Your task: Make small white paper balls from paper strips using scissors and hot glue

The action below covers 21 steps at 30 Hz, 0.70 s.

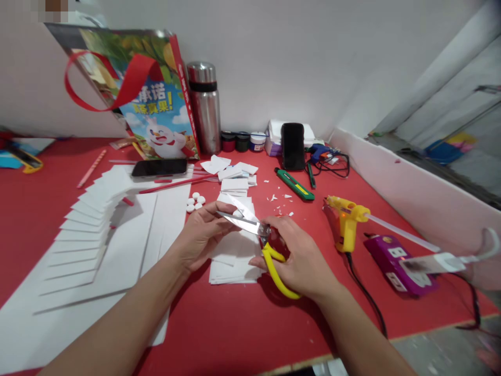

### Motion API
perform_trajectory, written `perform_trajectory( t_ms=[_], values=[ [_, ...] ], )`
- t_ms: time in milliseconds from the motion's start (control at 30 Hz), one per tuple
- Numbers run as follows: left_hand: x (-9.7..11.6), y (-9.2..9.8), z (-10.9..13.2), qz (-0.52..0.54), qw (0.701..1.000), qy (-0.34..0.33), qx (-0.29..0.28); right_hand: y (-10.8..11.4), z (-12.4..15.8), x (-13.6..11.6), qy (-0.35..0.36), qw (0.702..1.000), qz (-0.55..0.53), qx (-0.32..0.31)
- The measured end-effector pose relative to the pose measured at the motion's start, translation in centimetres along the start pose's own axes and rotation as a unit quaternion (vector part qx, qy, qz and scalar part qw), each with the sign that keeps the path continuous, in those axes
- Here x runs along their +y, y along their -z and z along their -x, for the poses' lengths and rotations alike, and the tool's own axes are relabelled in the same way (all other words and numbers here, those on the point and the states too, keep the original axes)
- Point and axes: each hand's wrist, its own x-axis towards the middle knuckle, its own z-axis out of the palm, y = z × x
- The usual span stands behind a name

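My right hand (299,256) grips a pair of scissors (276,263) with yellow handles, its blades apart and pointing left. My left hand (203,235) is closed in a pinch by the blade tips. A small white piece (237,213) shows between the blades at my left fingertips; its exact shape is partly hidden. Several small white discs (195,202) lie just beyond my left hand. Beneath the scissors are stacked white card strips (235,271), with more white pieces (235,185) behind them.
To the left, a curved fan of white card steps (80,237) stands on white sheets. A yellow glue gun (348,219) and a purple box (399,266) sit at right. Farther back are a green cutter (294,184), phones (293,146), a steel flask (205,107) and a printed bag (156,104).
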Motion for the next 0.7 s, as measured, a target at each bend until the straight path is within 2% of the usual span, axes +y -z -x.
perform_trajectory(
  t_ms=[367,700],
  values=[
    [-0.23,0.31,-0.05,-0.019,1.0,-0.008,-0.016,0.04,-0.11,0.14,-0.003,1.0,0.02,0.0],
    [-0.33,0.18,-0.02,-0.017,1.0,-0.018,-0.003,0.02,-0.03,0.19,0.009,0.999,0.043,0.02]
  ],
)
